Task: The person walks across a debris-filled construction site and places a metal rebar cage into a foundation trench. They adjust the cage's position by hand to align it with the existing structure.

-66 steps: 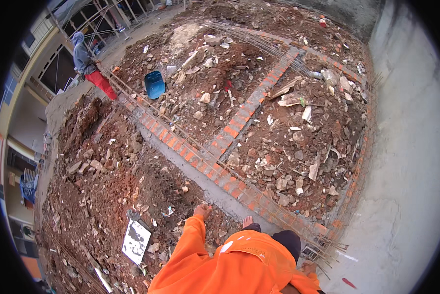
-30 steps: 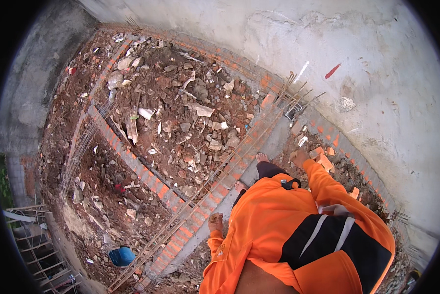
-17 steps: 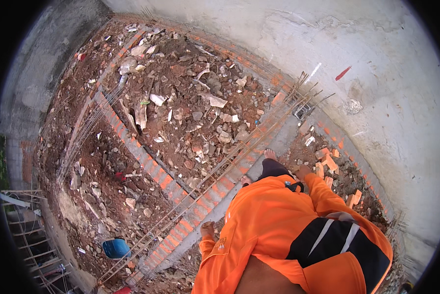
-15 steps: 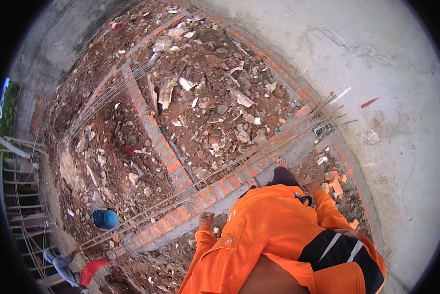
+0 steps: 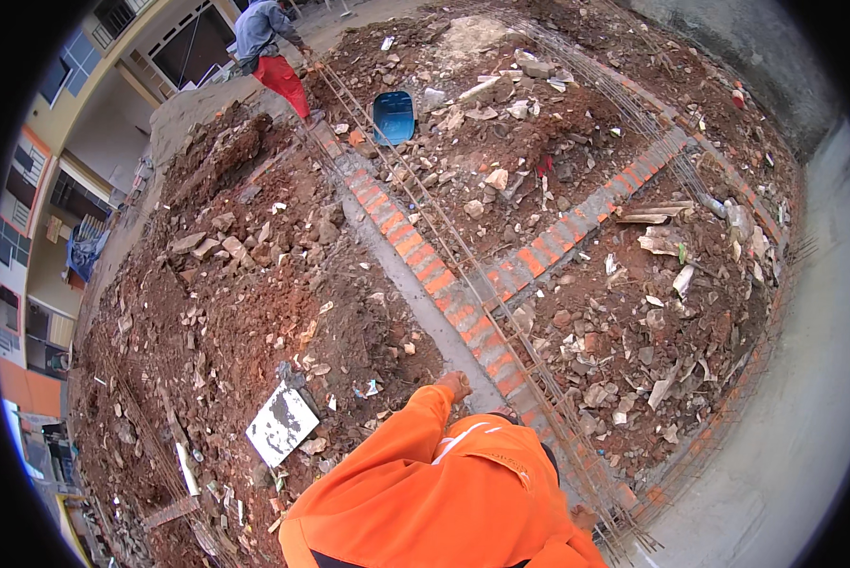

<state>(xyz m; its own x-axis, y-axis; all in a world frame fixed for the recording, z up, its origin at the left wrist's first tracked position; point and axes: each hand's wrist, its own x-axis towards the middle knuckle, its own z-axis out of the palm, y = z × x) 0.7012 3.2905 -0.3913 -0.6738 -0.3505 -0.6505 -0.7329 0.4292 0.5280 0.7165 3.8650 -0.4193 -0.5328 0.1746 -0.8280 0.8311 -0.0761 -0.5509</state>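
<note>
My left hand (image 5: 456,384) is held out in front of my orange sleeve, above the grey mortar edge beside the brick footing (image 5: 425,260). Its fingers are curled in, and nothing shows in them. Low in the view, my right hand (image 5: 584,518) is close to the near end of a long rebar cage (image 5: 463,251). My sleeve covers part of that hand, so its grip is unclear. The thin bars run along the footing toward a person (image 5: 271,47) in a grey-blue top and red trousers, whose hand is near their far end.
A blue tub (image 5: 393,117) sits on the rubble beyond the footing. A second brick strip (image 5: 595,222) branches right, with more rebar (image 5: 614,90) behind it. A stained white board (image 5: 283,423) lies on the soil at left. A grey wall (image 5: 775,417) bounds the right.
My view has swung left, bringing the other person, the buildings and the white board into sight. My right hand now appears near the rebar end instead of by the broken bricks.
</note>
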